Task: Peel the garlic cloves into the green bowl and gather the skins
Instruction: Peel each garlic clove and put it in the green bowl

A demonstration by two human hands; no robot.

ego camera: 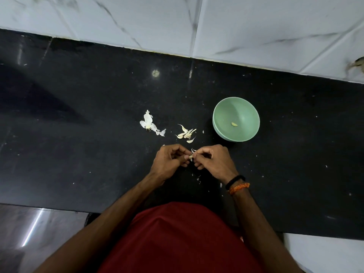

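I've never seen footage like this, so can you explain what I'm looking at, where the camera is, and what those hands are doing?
There is no machine here. One camera, worn on a person's head, looks down at their own hands over a black countertop. The left hand and right hand both pinch one garlic clove, pulling off its skin. Beyond them lie unpeeled garlic cloves, a pile of papery skins and a green bowl holding one peeled clove.
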